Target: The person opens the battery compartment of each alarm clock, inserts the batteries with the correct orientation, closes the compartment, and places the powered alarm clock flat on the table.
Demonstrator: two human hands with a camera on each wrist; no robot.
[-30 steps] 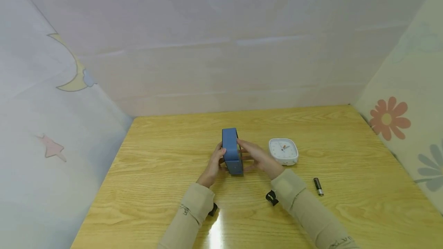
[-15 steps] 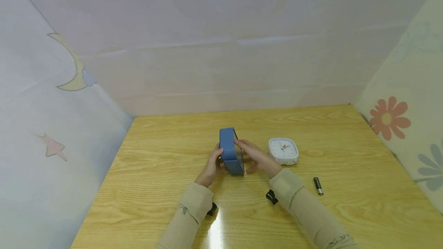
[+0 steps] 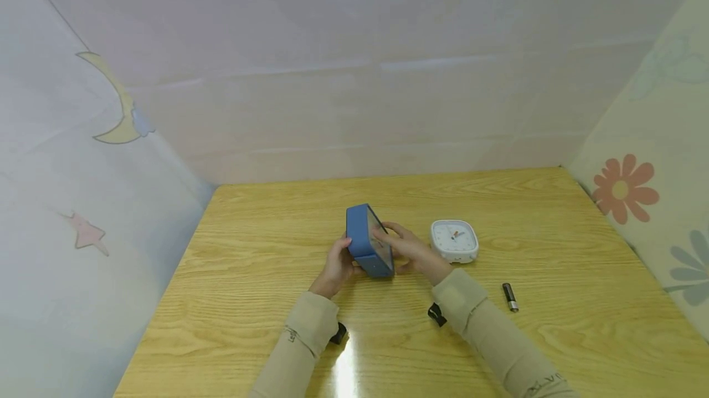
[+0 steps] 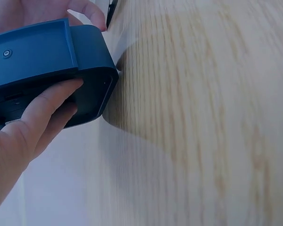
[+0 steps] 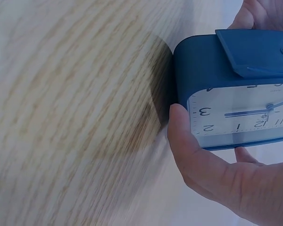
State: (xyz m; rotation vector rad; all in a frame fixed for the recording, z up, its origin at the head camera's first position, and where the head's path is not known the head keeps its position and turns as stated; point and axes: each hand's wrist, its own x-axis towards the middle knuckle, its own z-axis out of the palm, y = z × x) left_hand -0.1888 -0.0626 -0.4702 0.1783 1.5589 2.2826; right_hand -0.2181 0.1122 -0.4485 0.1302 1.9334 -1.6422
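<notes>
A blue alarm clock [image 3: 360, 238] is held on its side between both hands, close to the tabletop; I cannot tell whether it touches the wood. Its white dial [image 5: 240, 110] faces right, towards the right hand. My left hand [image 3: 336, 266] grips it from the left, with fingers [image 4: 56, 96] against the dark back. From the other side my right hand [image 3: 412, 250] holds the dial side, one fingertip [image 5: 178, 113] at the clock's rounded corner. A screw [image 4: 7, 53] shows on the clock's blue base. Part of the back is covered by the left fingers.
To the right a white square clock [image 3: 454, 241] lies face up on the wooden table [image 3: 249, 262]. Nearer the front right lies a black and silver battery [image 3: 510, 297]. Printed fabric walls [image 3: 360, 115] enclose the table's back and sides.
The blue clock has turned so that more of its dial shows in the head view, and its upper end has shifted left. The right thumb has moved from its top edge onto the dial side.
</notes>
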